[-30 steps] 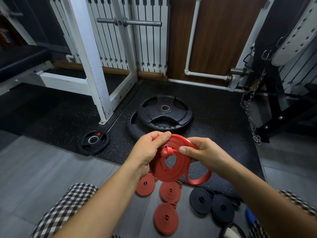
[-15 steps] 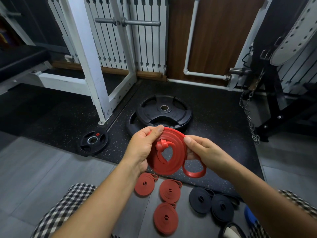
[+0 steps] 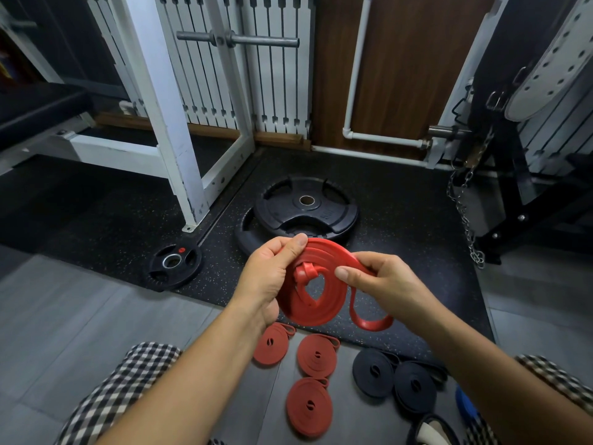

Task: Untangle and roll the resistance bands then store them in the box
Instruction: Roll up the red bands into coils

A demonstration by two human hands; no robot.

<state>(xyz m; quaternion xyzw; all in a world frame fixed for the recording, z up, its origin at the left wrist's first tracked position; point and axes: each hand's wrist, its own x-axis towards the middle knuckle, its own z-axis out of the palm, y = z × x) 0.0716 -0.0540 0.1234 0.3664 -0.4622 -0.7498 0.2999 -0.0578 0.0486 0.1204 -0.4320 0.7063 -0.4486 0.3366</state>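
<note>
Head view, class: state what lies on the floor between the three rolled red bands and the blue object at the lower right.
Two rolled black bands lie side by side between the red bands and the blue object, shown in the head view.

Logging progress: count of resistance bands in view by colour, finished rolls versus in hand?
Red rolls on floor: 3
Black rolls on floor: 2
Red band, part-rolled, gripped by left hand and right hand: 1
Total: 6 bands
</note>
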